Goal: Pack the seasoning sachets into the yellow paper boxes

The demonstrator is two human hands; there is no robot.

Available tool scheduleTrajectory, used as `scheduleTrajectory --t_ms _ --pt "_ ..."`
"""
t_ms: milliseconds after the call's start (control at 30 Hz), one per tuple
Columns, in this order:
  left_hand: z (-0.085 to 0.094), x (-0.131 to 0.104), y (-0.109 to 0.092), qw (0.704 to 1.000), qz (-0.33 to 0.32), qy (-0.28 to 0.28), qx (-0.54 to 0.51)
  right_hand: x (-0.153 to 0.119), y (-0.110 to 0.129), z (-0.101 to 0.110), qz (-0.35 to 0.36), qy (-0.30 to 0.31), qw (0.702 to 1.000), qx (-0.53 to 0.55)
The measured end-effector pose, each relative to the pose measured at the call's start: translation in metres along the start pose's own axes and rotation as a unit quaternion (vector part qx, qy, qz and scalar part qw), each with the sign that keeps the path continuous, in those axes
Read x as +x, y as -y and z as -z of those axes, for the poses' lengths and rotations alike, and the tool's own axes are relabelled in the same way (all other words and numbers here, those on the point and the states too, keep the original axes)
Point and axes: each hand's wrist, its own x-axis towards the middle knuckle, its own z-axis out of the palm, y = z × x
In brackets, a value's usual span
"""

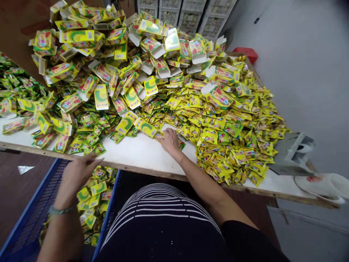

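My right hand [170,141] reaches to the middle of the white tabletop, fingers bent down at the front of the heap. Its fingertips are beside the end of a yellow box [146,127]; whatever lies under the palm is hidden. A green sachet [181,144] shows just right of this hand. My left hand [79,170] hovers at the table's front edge, fingers stretched out with nothing in them. Close to its fingertips are green sachets [91,140]. Below it stands a blue crate [51,182] holding yellow boxes [94,194].
A tall heap of small printed boxes [77,36], some with open flaps, covers the back. Yellow sachets [234,134] spread over the right side. A grey device [291,153] and a white container [321,185] occupy the right end. White crates [188,16] are stacked behind.
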Motion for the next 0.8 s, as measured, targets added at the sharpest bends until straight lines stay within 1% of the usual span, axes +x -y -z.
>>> scheduleTrajectory --t_ms 33,67,133,233,300,367,400,467,567,633,667,733,800 --pt "-0.01 0.003 -0.013 1.0 0.004 -0.006 -0.011 -0.002 0.001 -0.003 -0.001 0.009 1.0 -0.01" --pt "-0.021 0.006 -0.028 1.0 -0.007 -0.011 -0.02 -0.007 0.002 -0.006 -0.005 0.014 1.0 -0.014" --pt "-0.044 0.015 -0.058 0.997 -0.053 -0.009 -0.048 -0.022 0.001 -0.007 -0.015 0.022 1.0 -0.002" --pt "-0.075 0.026 -0.097 0.989 -0.117 0.015 -0.093 -0.047 -0.012 0.006 -0.025 0.022 0.998 0.051" --pt "-0.092 0.03 -0.121 0.982 -0.147 0.029 -0.115 -0.059 -0.029 0.02 -0.032 -0.013 0.997 0.07" --pt "-0.108 0.034 -0.145 0.976 -0.173 0.04 -0.128 -0.065 -0.048 0.034 -0.043 -0.064 0.996 0.053" --pt "-0.116 0.035 -0.158 0.973 -0.182 0.047 -0.132 -0.066 -0.056 0.039 -0.049 -0.075 0.995 0.038" --pt "-0.13 0.04 -0.185 0.971 -0.188 0.063 -0.133 -0.067 -0.067 0.042 -0.053 -0.064 0.996 0.013" --pt "-0.149 0.047 -0.222 0.968 -0.205 0.087 -0.12 -0.07 -0.065 0.035 -0.029 -0.008 1.0 0.007" --pt "-0.159 0.05 -0.236 0.96 -0.232 0.11 -0.114 -0.074 -0.058 0.027 -0.01 0.015 1.0 0.02" --pt "-0.163 0.051 -0.239 0.956 -0.242 0.12 -0.115 -0.076 -0.055 0.023 -0.012 0.018 0.999 0.032" --pt "-0.168 0.052 -0.238 0.952 -0.251 0.132 -0.116 -0.078 -0.053 0.02 -0.041 0.007 0.997 0.07" --pt "-0.17 0.054 -0.229 0.951 -0.241 0.141 -0.134 -0.079 -0.057 0.021 -0.081 -0.006 0.988 0.131"
